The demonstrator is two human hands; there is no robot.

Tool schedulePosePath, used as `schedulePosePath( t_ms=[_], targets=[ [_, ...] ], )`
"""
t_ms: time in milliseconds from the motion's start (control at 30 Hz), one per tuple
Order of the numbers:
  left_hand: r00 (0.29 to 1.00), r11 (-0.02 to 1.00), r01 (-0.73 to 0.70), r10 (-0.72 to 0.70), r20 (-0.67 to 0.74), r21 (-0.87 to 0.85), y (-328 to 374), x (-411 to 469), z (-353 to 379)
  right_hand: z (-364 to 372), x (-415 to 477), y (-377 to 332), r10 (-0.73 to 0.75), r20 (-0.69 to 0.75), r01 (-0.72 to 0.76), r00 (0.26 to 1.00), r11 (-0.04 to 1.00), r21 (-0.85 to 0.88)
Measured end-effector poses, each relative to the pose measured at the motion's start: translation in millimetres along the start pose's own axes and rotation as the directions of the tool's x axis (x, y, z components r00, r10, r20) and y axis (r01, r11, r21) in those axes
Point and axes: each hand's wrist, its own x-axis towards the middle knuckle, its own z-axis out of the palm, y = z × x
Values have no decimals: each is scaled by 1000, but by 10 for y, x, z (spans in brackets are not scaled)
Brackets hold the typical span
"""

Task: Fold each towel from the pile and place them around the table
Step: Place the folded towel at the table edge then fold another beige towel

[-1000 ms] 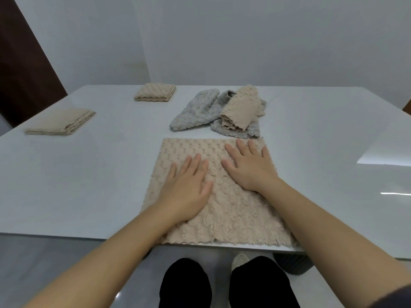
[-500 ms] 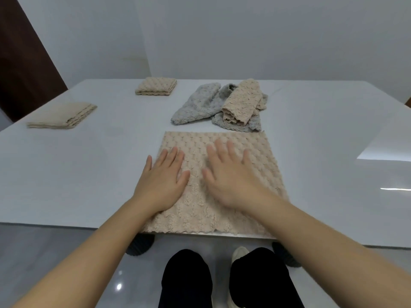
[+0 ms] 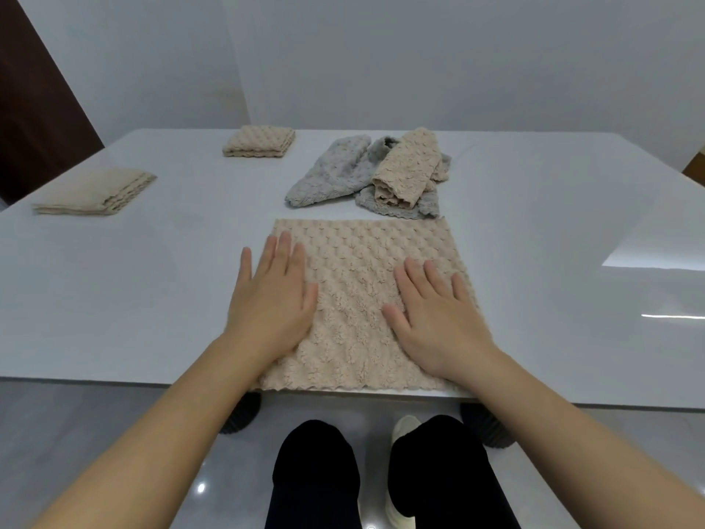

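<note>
Below the near edge of the counter (image 3: 114,284), two legs in black trousers (image 3: 316,479) and a pale shoe (image 3: 403,427) stood on a grey floor. A beige towel (image 3: 354,284) lay spread flat, its near hem along the counter's near edge. The left hand (image 3: 272,299) lay flat with its fingers straight over the towel's left edge, the outer fingers on bare counter. The right hand (image 3: 438,318) lay flat with its fingers straight on the towel's right part, near its right edge. Neither hand gripped anything. Just beyond the towel's far hem, towards the middle of the counter, sat a loose pile (image 3: 366,173) of grey towels with a rolled beige one on top. A folded towel (image 3: 95,190) rested by the left edge. Another folded towel (image 3: 259,141) rested at the far edge, towards the far left corner.
</note>
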Motion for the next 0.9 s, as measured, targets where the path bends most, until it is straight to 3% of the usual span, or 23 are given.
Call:
schedulePosePath(
  t_ms=[100,233,900],
  targets=[
    [997,987,-74,70,-33,-140,431,-142,-42,7,7,-12,1,-13,-1,1000,1000,5],
    [994,977,-99,107,37,-187,776,-255,125,9,4,-7,5,-20,-4,1000,1000,8],
    [996,996,-26,34,84,-88,-231,-425,130,-42,-159,182,-4,-1,4,1000,1000,-4]
  ],
)
